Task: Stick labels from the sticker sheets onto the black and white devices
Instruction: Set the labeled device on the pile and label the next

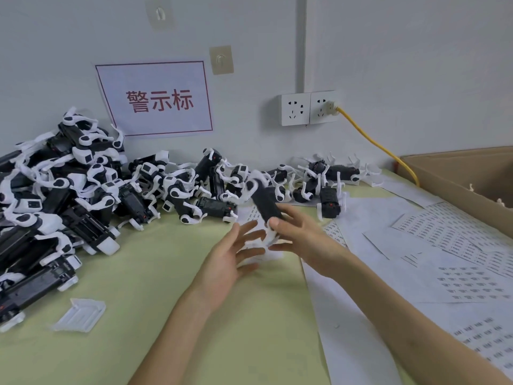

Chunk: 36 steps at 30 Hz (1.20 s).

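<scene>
Reaching in from the bottom edge, my two bare forearms lie over the pale green surface [166,287]. Near me on the left a small clear plastic tray [80,315] rests flat on this surface. On the right, white sticker sheets [458,276] with rows of small dark labels cover the surface, and several sheets overlap each other.

A little further, my left hand [230,262] is in the air with the palm turned to the right. Its fingers [245,226] are spread wide and straight and they hold nothing. My right hand [305,240] is just beside it and holds the device [265,202]. The thumb presses on the black body and the other fingers reach under the white part at the lower end. The device is tilted, its upper end leaning to the left, and it is blurred, so I cannot tell if a label is on it. I also cannot tell if my left fingertips touch its white part.

Behind the hands, a row of the same devices [219,179] lies along the wall, and on the left they make a big pile [55,190]. A cardboard box [458,173] stands at the far right. On the wall I see a white sign [155,100] with red characters, two sockets [308,108], and a yellow cable [374,143] plugged into the right one.
</scene>
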Each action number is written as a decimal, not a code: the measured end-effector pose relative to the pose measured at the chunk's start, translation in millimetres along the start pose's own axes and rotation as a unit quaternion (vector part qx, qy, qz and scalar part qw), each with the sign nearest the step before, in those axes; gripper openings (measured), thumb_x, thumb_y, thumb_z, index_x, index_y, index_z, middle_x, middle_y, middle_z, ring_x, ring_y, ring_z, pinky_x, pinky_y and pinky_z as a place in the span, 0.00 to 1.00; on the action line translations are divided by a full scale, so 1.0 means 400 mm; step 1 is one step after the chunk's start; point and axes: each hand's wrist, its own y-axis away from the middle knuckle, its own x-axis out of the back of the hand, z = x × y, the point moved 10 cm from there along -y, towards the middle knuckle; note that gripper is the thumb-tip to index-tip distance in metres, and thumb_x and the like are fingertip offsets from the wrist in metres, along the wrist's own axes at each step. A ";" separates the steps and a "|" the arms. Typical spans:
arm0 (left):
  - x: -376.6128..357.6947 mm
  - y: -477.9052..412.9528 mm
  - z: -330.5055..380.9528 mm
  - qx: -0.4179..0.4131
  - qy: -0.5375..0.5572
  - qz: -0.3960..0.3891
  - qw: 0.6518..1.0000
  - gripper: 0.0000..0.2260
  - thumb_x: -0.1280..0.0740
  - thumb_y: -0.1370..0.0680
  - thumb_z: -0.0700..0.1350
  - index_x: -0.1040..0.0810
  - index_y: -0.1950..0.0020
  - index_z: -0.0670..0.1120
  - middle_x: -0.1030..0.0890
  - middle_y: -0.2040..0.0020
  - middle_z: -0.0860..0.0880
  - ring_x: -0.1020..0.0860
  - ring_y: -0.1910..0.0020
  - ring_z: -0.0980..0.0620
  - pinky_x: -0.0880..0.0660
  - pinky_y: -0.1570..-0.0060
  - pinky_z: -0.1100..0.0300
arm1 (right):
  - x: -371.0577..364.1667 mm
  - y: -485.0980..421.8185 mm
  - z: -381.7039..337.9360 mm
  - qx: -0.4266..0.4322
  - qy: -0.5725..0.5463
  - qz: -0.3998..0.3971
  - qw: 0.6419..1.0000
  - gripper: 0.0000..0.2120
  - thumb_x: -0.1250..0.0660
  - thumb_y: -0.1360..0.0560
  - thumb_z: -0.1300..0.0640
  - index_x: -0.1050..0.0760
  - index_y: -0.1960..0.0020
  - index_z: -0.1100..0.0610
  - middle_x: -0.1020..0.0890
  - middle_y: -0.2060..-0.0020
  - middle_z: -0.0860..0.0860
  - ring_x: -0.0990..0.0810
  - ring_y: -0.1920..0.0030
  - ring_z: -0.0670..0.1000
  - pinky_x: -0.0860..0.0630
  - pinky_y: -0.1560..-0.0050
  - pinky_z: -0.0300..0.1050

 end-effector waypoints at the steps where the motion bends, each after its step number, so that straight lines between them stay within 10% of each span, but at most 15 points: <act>1: -0.017 0.001 -0.002 -0.004 -0.013 -0.021 1.000 0.25 0.39 0.23 0.65 0.19 0.32 0.55 0.16 0.39 0.52 0.17 0.50 0.51 0.26 0.50 0.51 | -0.006 0.003 -0.001 0.005 0.040 0.003 0.999 0.24 0.26 0.27 0.51 0.24 0.33 0.52 0.18 0.44 0.57 0.17 0.50 0.51 0.19 0.47 0.46; 7: -0.020 0.009 0.000 -0.007 -0.005 -0.020 1.000 0.31 0.43 0.21 0.69 0.20 0.33 0.47 0.22 0.34 0.33 0.29 0.47 0.40 0.36 0.49 0.45 | -0.072 0.021 0.017 0.006 0.134 -0.064 0.989 0.24 0.25 0.28 0.52 0.24 0.32 0.48 0.17 0.43 0.55 0.19 0.46 0.58 0.22 0.40 0.48; 20: -0.062 0.020 0.006 -0.010 0.014 -0.084 0.996 0.25 0.45 0.15 0.58 0.29 0.25 0.42 0.22 0.29 0.42 0.18 0.42 0.44 0.19 0.52 0.51 | -0.022 0.004 0.024 0.017 0.139 0.003 0.990 0.13 0.26 0.25 0.53 0.19 0.42 0.53 0.17 0.47 0.62 0.19 0.55 0.52 0.23 0.50 0.48; 29: -0.082 0.046 0.010 -0.009 -0.044 -0.114 0.992 0.19 0.30 0.24 0.59 0.20 0.35 0.57 0.17 0.40 0.39 0.17 0.55 0.40 0.20 0.49 0.51 | -0.014 0.007 0.009 0.026 0.135 0.015 0.990 0.17 0.25 0.28 0.47 0.25 0.55 0.60 0.21 0.63 0.49 0.24 0.63 0.46 0.29 0.61 0.37; 36: -0.088 0.055 0.011 -0.012 -0.074 -0.117 0.990 0.09 0.33 0.21 0.53 0.17 0.43 0.62 0.20 0.40 0.33 0.17 0.57 0.40 0.19 0.51 0.53 | -0.017 0.018 0.005 -0.004 0.137 0.000 0.990 0.17 0.27 0.29 0.45 0.29 0.60 0.57 0.22 0.64 0.46 0.24 0.60 0.47 0.30 0.50 0.48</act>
